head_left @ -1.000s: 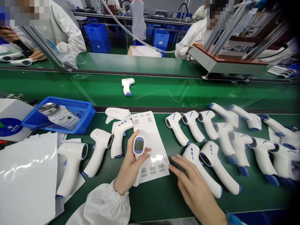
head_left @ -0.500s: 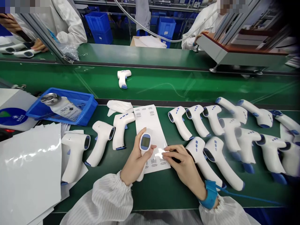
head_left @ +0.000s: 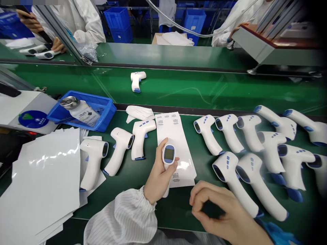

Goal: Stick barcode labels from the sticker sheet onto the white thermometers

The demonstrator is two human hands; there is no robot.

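White plastic gun-shaped thermometer with a blue-rimmed grey screen [head_left: 169, 153]: in the left hand [head_left: 158, 175], over the lower left of the label sheet, screen facing the wearer.
Left hand: wrapped round the handle, thumb across the front.
Right hand [head_left: 219, 209]: near the sheet's lower right corner, fingers curled toward thumb; cannot tell whether anything is pinched there.
Glossy white sheet with small printed blocks [head_left: 171, 131]: lying on the dark green table [head_left: 141, 175].
Risk, right side: a wide sweep could knock the white thermometers with blue buttons [head_left: 240, 191] lying just beside that hand.
Risk, sheet: a brush of either hand would probably slide it, since nothing visible weighs it down.
Hidden: most of the held handle, behind fingers.
Cut off: rightmost thermometers, at the dark edge.
Unreadable: sheet print.
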